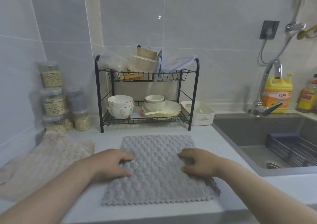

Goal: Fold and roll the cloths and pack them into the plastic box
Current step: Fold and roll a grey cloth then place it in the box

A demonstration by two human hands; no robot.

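Observation:
A grey textured cloth [157, 170] lies spread flat on the white counter in front of me. My left hand [112, 163] presses on its left edge, fingers curled into the fabric. On the right edge rests my right hand [199, 163], fingers bent and gripping the pile. A beige cloth [42, 162] lies crumpled at the left of the counter. The white plastic box [199, 112] stands empty at the back, to the right of the dish rack.
A black two-tier dish rack [147, 93] with bowls, plates and containers stands behind the cloth. Stacked jars [54, 102] of grain fill the back left corner. A grey sink [267, 138] with a tap and a yellow detergent bottle [277, 93] lies to the right.

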